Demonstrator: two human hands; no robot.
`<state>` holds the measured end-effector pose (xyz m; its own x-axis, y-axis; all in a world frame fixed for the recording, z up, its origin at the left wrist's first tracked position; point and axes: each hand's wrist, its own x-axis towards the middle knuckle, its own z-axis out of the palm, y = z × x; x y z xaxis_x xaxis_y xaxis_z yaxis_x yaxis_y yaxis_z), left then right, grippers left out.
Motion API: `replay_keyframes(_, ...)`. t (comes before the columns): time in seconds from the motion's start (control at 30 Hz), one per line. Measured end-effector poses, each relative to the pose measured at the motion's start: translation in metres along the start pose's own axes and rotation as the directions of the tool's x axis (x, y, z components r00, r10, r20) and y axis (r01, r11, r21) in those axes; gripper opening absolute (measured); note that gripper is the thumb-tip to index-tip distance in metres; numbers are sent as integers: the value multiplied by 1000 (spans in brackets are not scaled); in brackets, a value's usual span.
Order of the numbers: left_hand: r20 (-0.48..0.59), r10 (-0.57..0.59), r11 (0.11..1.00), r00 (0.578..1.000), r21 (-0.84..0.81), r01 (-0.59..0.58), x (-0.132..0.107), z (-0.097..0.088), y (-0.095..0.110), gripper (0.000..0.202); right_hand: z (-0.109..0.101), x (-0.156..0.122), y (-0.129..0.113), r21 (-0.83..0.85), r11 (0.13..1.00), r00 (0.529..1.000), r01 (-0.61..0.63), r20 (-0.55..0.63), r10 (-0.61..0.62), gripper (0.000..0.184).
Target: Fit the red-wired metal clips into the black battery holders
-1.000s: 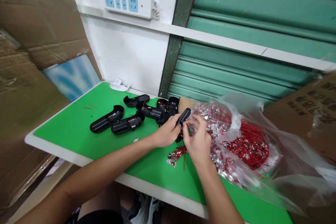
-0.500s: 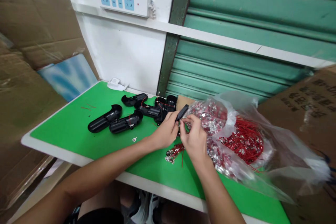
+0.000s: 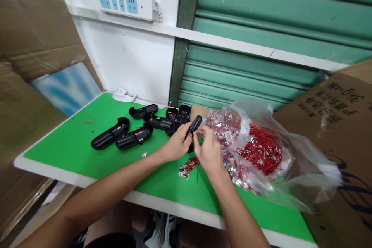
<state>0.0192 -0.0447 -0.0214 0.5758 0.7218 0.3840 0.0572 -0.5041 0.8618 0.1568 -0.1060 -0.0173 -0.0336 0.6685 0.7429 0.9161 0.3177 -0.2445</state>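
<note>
Black casing point(image 3: 194, 124), slim, tilted, its far end angled up and right; position: between both hands, over the far middle of the green tabletop point(image 3: 66, 139). Left hand point(image 3: 178, 142): thumb and fingers clamped on the casing's near part. Right hand point(image 3: 208, 148): thumb and forefinger drawn together at the casing's lower side; cannot tell whether something small is pinched between them.

Just below the hands, a small bundle of red-wired metal parts point(image 3: 188, 167) lies on the green, with a strip of surface between it and the pale near rim. Both forearms cross that rim, well apart at the edge, converging at the work.

Left of the hands: loose black casings point(image 3: 110, 133), some near or touching one another, more clustered behind the left hand. Wide green margin from these to the left rim, marked by thin red wires point(image 3: 91, 121). Single metal piece point(image 3: 144, 155) near the left forearm, on its far side.

Right side is tight: a clear plastic bag point(image 3: 293, 174) full of red wires and metal pieces sits just beside the right hand, its loose film reaching past the right rim toward a cardboard box point(image 3: 328, 124). Far edge runs along a white wall point(image 3: 124, 54) and a green shutter point(image 3: 261, 7); little depth between it and the clustered casings.
</note>
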Motion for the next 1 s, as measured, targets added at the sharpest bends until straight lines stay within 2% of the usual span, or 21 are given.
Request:
replay_keyframes(0.23,22,-16,999,1000,-42,17,1,-2,3,39,-4,5,2,96,993,998,-62,39,58,17)
replay_keyframes(0.37,109,-162,968,981,-173,180,5,-12,7,35,-10,12,6,299,937,982,-181,-5,191,18)
replay_keyframes(0.43,168,-223,937,960,-235,259,7,-15,9,32,-11,13,10,396,886,961,-242,-26,274,28)
replay_keyframes(0.5,205,-234,914,950,-288,287,8,-17,11,30,-9,12,14,476,828,946,-296,28,323,42)
replay_keyframes(0.6,220,-223,910,950,-303,284,8,-18,12,30,-6,8,16,548,752,930,-366,185,318,56)
replay_keyframes(0.67,216,-209,928,954,-262,263,7,-18,13,28,-6,6,15,564,732,924,-382,236,301,59)
replay_keyframes(0.83,201,-145,972,969,-155,177,5,-18,15,27,-11,8,9,559,732,921,-389,256,294,59)
replay_keyframes(1.0,225,-156,982,962,-70,176,4,-20,16,25,-8,7,3,593,683,904,-427,276,325,62)
